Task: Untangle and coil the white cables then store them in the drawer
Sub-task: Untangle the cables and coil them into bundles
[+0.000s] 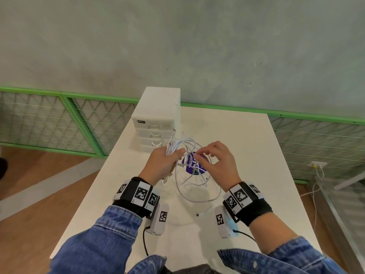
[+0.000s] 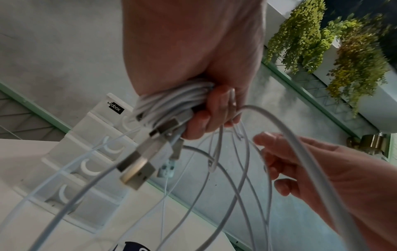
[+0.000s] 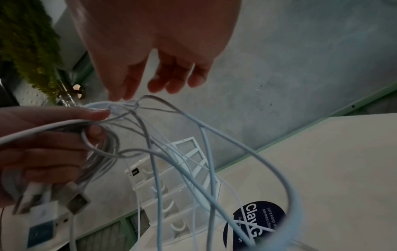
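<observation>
Clenched in my left hand (image 1: 161, 165): a bundle of white cables (image 2: 171, 100), fingers curled round it, several USB plugs (image 2: 137, 171) sticking out below the fist. From that bundle loose loops hang down and spread over the middle of the table (image 1: 246, 147), one free plug end (image 1: 198, 214) lying on the surface toward the near edge.

My right hand (image 1: 216, 163): raised just beside the left, fingers loosely bent, fingertips (image 3: 120, 93) at a small knot of strands; whether thumb and forefinger actually pinch a strand, I cannot tell.

White drawer unit (image 1: 158, 119): stands at the far left corner of the table, drawers stacked, all closed, black label on its top front.

Dark round sticker (image 3: 257, 222): flat on the table under the hanging loops, white lettering partly crossed by strands.
</observation>
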